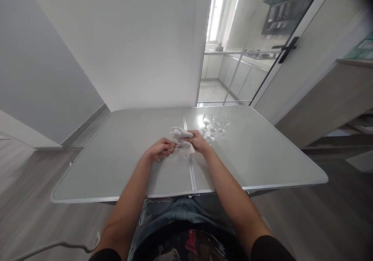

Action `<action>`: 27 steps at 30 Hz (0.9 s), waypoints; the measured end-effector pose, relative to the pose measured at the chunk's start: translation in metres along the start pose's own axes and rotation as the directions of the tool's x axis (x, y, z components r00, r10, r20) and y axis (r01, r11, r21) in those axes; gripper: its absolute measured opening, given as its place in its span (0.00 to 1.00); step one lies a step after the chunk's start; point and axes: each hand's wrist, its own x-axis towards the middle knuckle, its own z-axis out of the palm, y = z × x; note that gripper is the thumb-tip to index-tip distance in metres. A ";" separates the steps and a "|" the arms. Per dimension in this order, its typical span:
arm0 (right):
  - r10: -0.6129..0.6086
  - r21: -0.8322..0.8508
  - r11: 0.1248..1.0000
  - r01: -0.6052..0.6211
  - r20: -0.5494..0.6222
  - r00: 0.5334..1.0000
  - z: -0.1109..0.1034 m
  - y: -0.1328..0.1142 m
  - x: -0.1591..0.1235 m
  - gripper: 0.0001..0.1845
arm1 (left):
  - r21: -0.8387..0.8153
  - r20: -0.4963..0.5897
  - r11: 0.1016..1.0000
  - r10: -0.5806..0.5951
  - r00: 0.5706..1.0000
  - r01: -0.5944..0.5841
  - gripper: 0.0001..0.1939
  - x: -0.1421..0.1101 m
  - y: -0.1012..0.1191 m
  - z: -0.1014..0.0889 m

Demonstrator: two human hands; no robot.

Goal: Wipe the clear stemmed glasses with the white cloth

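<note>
Over the middle of the table, my left hand is closed around the stem of a wine glass, which lies on its side with its foot toward the left. White cloth is gripped in my right hand, bunched at the bowl of that glass and hanging below it. The cloth and fingers cover part of the bowl. Just beyond my right hand, several stemmed glasses stand close together on the table; their outlines overlap.
The pale folding table has a metal rim and a seam down its middle. Behind it rises a white wall. A glass door with a black handle is at the back right. A white cable runs at lower left.
</note>
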 end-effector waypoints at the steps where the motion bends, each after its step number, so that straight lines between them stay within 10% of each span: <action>1: -0.041 0.057 0.997 0.046 -0.091 0.995 -0.002 -0.001 0.001 0.15 | -0.023 -0.031 0.999 0.025 0.999 -0.026 0.23 0.000 0.000 -0.002; 6: -0.135 0.004 0.988 0.156 -0.481 0.866 -0.003 -0.004 0.006 0.09 | -0.008 -0.243 0.989 0.144 0.959 -0.150 0.29 0.005 -0.001 -0.003; 13: -0.160 -0.129 0.985 0.111 -0.484 0.861 0.004 -0.002 0.006 0.10 | 0.382 -0.500 0.913 0.334 0.799 -0.142 0.32 0.014 -0.008 0.006; 18: -0.222 -0.207 0.964 0.166 -0.287 0.932 0.012 -0.005 0.003 0.07 | 0.568 -0.381 0.816 0.374 0.846 -0.105 0.28 0.014 -0.009 0.014; 23: -0.182 -0.177 0.971 0.158 -0.128 0.975 0.020 -0.007 -0.003 0.11 | 0.603 -0.406 0.789 0.431 0.806 -0.118 0.24 0.014 -0.011 0.014; 27: -0.093 -0.054 0.995 0.083 -0.207 0.974 0.013 -0.008 -0.005 0.10 | 0.546 -0.225 0.822 0.330 0.917 -0.162 0.22 0.009 -0.009 0.010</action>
